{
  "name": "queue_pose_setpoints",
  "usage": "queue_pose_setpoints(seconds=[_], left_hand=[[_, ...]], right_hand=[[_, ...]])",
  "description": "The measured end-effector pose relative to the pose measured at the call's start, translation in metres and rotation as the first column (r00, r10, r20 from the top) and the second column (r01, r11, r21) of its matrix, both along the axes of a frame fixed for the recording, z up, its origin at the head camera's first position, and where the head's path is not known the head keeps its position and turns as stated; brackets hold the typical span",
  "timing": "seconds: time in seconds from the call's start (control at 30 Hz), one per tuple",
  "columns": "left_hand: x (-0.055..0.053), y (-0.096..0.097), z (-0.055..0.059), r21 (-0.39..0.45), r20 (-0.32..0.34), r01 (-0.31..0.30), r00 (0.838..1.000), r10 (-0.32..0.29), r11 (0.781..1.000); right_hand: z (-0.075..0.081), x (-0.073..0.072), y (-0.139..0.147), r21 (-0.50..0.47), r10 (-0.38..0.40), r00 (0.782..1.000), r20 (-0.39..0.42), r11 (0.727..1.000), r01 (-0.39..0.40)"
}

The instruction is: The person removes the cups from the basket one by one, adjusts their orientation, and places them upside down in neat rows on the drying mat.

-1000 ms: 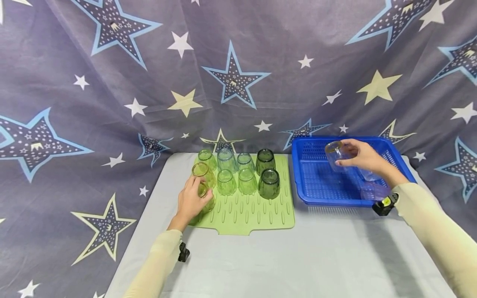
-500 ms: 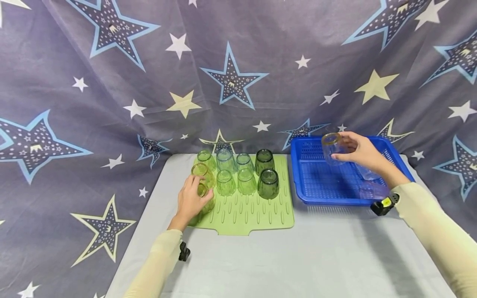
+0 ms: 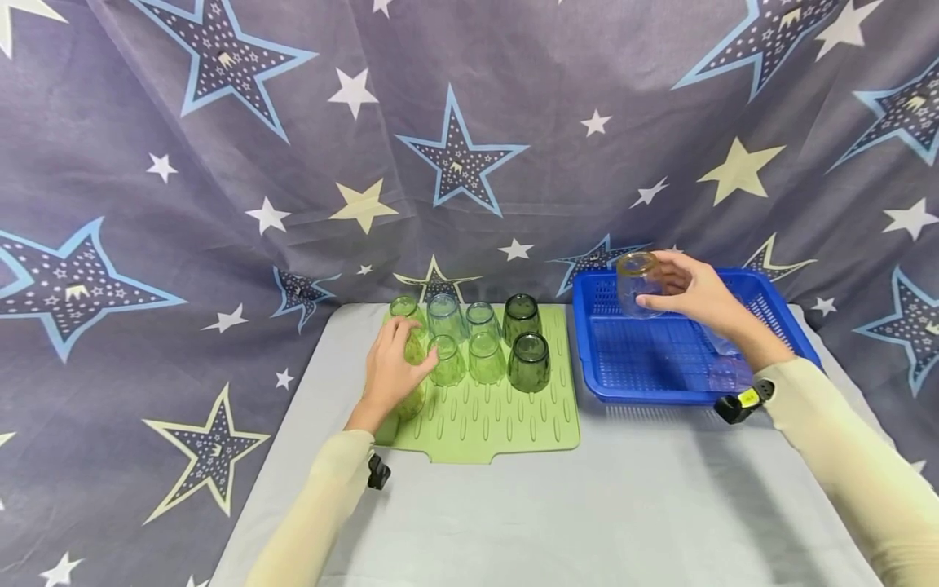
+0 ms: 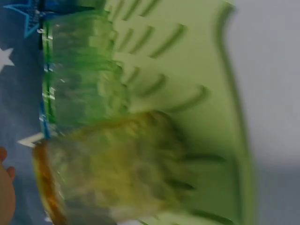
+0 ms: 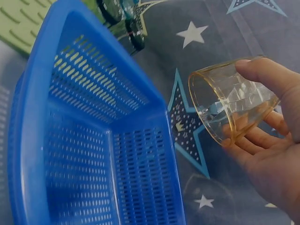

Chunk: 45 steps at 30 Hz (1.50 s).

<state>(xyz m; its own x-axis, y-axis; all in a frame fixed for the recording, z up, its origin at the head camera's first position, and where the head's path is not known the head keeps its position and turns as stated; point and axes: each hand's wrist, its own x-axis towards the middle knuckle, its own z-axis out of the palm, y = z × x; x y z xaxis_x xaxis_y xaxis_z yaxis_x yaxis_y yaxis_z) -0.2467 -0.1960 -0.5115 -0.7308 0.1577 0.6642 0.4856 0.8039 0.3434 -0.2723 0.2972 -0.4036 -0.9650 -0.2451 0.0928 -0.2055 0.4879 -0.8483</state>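
Note:
My right hand (image 3: 693, 289) grips a clear drinking glass with an amber rim (image 3: 637, 284), raised over the back of the blue basket (image 3: 638, 399). In the right wrist view, thumb and fingers wrap the glass (image 5: 229, 101), its rim facing left. My left hand (image 3: 392, 371) has thumb and fingers spread above the left side of the green draining mat (image 3: 506, 428). Beneath it, partly hidden, is a yellow-amber glass (image 3: 413, 401). The left wrist view shows an amber-rimmed glass (image 4: 112, 168) on the mat, blurred, with fingers (image 4: 5, 192) apart from it.
On the mat stand green glasses (image 3: 486, 360), blue-tinted glasses (image 3: 445, 316) and two dark glasses (image 3: 530, 367). A faint purple glass (image 3: 728, 375) lies inside the basket near its right side. A star-patterned curtain (image 3: 469, 244) hangs behind the table.
My left hand has left the yellow glass at the front left and shifted up and right, fingers spreading. My right hand has lifted the amber-rimmed glass higher and leftward.

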Motion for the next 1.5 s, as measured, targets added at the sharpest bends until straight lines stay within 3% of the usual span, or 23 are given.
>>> queue_pose_setpoints(seconds=[0.2,0.67,1.0,1.33,1.5], left_hand=[[-0.012,0.024,0.021,0.011,-0.053,0.038,0.998,-0.038,0.999],[-0.025,0.092,0.058,0.142,0.081,0.142,0.985,-0.154,0.980],[-0.030,0.131,0.075,0.270,0.102,0.239,0.956,-0.274,0.933],[-0.030,0.148,0.088,0.340,0.104,0.317,0.923,-0.370,0.886],[-0.028,0.155,0.090,0.351,0.100,0.389,0.889,-0.448,0.852]], right_hand=[[0.004,0.003,-0.013,-0.075,0.025,0.999,-0.022,0.997,-0.026],[0.010,0.005,-0.040,-0.097,0.076,0.996,-0.042,0.992,-0.080],[0.008,0.003,-0.059,-0.141,0.107,0.994,-0.029,0.984,-0.110],[0.009,0.005,-0.079,-0.125,0.156,0.987,-0.031,0.979,-0.159],[0.006,0.009,-0.089,-0.142,0.198,0.980,-0.026,0.970,-0.199]])
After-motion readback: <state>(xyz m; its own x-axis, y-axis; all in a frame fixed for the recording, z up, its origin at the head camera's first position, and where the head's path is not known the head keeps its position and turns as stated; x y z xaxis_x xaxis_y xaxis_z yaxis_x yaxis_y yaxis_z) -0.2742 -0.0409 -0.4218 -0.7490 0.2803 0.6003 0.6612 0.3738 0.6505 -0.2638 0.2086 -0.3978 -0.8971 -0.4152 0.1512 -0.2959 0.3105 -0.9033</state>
